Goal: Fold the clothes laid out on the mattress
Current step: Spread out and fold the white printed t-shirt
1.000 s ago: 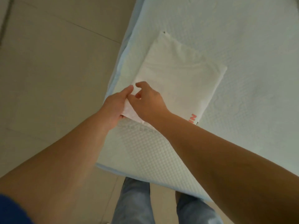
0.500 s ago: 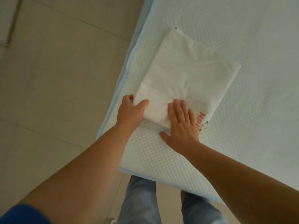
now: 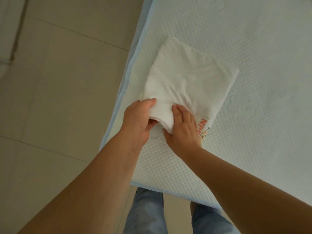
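From the head view I look down on a white shirt (image 3: 189, 78), folded into a rough rectangle, lying on the mattress (image 3: 261, 56) near its left edge and close to the near corner. Orange letters and a small cartoon print show at the shirt's near right edge, partly hidden by my right hand.

My left hand (image 3: 138, 119) grips the shirt's near left corner: the thumb lies on top of the cloth and the fingers curl under the folded layers, lifting that corner slightly off the mattress. My right hand (image 3: 184, 127) sits just beside it on the near edge, fingers bent over the top of the cloth and the thumb tucked against the edge underneath, so it too pinches the layers. The cloth bunches and creases between the two hands, which are near but not touching.

The mattress has a dimpled white cover with a pale blue border. To the left is a tiled floor (image 3: 59, 98). Below the mattress corner I see my legs in blue jeans (image 3: 148, 213).
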Available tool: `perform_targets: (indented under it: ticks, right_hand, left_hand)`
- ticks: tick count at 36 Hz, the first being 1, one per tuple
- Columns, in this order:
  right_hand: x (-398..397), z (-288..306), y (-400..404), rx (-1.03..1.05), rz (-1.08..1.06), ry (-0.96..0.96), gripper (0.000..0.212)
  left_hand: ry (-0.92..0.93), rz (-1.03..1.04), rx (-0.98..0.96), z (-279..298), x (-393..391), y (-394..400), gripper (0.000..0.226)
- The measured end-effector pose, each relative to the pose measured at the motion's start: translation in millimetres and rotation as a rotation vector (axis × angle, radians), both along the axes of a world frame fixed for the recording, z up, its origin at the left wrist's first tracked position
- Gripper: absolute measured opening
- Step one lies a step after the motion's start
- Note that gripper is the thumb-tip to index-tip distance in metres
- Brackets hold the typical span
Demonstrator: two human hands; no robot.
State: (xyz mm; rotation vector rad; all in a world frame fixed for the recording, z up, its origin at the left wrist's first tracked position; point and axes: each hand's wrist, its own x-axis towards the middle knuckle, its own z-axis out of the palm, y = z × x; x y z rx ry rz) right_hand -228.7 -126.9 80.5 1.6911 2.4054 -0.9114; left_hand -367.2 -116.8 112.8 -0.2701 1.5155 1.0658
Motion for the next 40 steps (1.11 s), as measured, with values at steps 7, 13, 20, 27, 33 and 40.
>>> perform_targets:
  ticks: [7,13,20,27,33,40]
  right_hand:
    - [26.2,89.6,30.3,-0.169,-0.298,0.435,0.035]
    - [83.4,172.8,77.1,-0.451,-0.533,0.764,0.022]
    - [168.7,117.8,124.4,-0.851,-0.771,0.746,0.054]
    - [218.8,-4.0,118.8,-0.578,-0.953,0.286,0.029]
    - [217.0,-19.2,104.6,-0.469,-0.889,0.214,0.048]
    - [208.4,-21.1,104.9,-0.499,-0.916,0.186,0.036]
  left_hand:
    - [-0.018,-0.211,0.351,72.8,0.6,17.2,0.026]
    - [0.248,-0.138,0.057,80.5,-12.4,23.6,0.016]
    - [0.408,-0.224,0.136,50.2,9.2,34.1,0.013]
    - [0.626,-0.798,-0.099,-24.3,52.0,38.2,0.044]
    - [0.819,-0.854,-0.083,-45.9,67.7,22.0,0.02]
    - [0.686,-0.643,-0.242,-52.7,86.0,12.9,0.035]
